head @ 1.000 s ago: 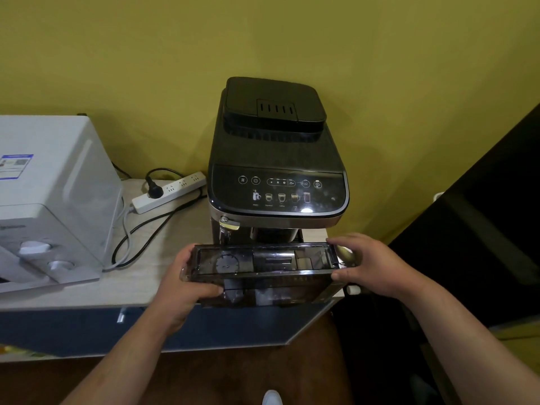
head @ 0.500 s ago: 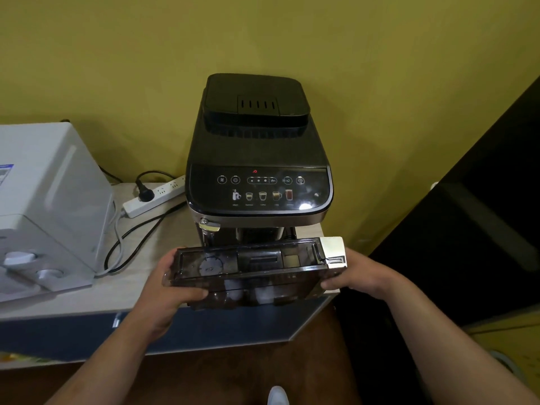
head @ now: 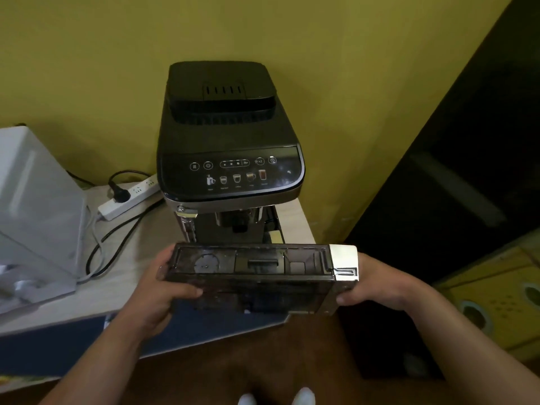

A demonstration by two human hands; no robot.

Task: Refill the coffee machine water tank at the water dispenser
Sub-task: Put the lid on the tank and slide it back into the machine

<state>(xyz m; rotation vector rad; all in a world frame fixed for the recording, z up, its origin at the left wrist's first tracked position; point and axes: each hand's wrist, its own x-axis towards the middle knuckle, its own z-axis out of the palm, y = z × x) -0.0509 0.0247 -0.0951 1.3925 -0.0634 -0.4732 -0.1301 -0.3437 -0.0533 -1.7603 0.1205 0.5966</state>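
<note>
A dark see-through water tank (head: 257, 276) with a silver end cap on its right is held level in front of the black coffee machine (head: 225, 141), fully out of it. My left hand (head: 157, 290) grips the tank's left end, thumb on its front face. My right hand (head: 377, 285) grips the silver right end. A white water dispenser (head: 35, 206) stands at the left on the same counter.
A white power strip (head: 128, 200) with a black plug and cables lies between the dispenser and the machine. The light counter (head: 137, 258) ends near my wrists. A dark cabinet (head: 467, 171) rises at the right; yellow boxes (head: 496, 302) sit below it.
The tank has come fully out of the machine toward me, and its silver end cap now shows. My right hand has shifted from the tank's top edge to its right end.
</note>
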